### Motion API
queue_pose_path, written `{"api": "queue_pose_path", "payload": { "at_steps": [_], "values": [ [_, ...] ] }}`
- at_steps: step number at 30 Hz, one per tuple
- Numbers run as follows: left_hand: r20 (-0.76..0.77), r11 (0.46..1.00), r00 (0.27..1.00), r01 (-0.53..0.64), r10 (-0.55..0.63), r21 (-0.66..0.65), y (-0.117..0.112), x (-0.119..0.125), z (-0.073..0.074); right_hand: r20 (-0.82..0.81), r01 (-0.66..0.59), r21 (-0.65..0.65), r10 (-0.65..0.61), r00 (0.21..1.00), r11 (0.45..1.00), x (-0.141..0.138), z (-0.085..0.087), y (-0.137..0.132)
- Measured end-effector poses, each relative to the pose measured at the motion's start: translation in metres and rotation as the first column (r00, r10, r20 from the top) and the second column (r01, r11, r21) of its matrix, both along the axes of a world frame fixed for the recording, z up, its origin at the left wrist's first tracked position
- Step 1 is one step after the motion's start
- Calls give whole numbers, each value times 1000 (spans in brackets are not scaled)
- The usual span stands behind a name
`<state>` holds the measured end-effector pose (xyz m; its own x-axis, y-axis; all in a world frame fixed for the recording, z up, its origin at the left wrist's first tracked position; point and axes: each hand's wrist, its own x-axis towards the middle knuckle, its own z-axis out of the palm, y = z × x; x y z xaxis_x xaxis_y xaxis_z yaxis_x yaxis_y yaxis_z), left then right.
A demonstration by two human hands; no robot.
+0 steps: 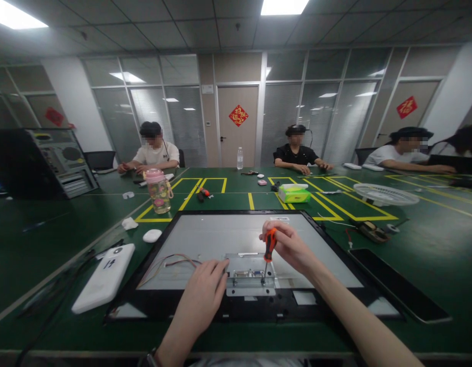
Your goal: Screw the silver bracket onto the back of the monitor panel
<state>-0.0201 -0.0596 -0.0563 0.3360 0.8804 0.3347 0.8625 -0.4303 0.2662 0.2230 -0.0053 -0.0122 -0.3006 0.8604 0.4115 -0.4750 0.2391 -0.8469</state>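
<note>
A flat monitor panel (205, 239) lies face down on the green table, its grey metal back up inside a black frame. A small metal cover plate (248, 288) with a connector sits near its front edge. My right hand (291, 247) is closed round an orange-and-black screwdriver (269, 244), held upright with its tip on the plate. My left hand (203, 293) rests on the panel with its fingers flat, the fingertips touching the plate's left edge. Thin coloured wires (175, 262) run across the panel to the left of that hand.
A white plastic cover (106, 278) lies left of the panel, a black strip (396, 288) to its right. Farther back stand a pink-lidded bottle (158, 191), a green tissue box (294, 194), a fan grille (385, 194) and a computer case (56, 160). Several people sit along the far side.
</note>
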Motion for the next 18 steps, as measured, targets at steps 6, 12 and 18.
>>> {"api": "queue_pose_path", "payload": {
  "at_steps": [6, 12, 18],
  "values": [
    [22, 1000, 1000, 0, 0, 25, 1, 0, -2, -32, -18, -7, 18, 999, 1000, -2, 3, -1],
    [7, 1000, 1000, -5, 5, 11, 1, 0, -1, -2, 7, -5, -7, 1000, 1000, 1, 0, 3],
    [3, 1000, 1000, -13, 13, -15, -1, 0, 1, -25, -11, 5, 11, 1000, 1000, 1, 1, 2]
  ]
}}
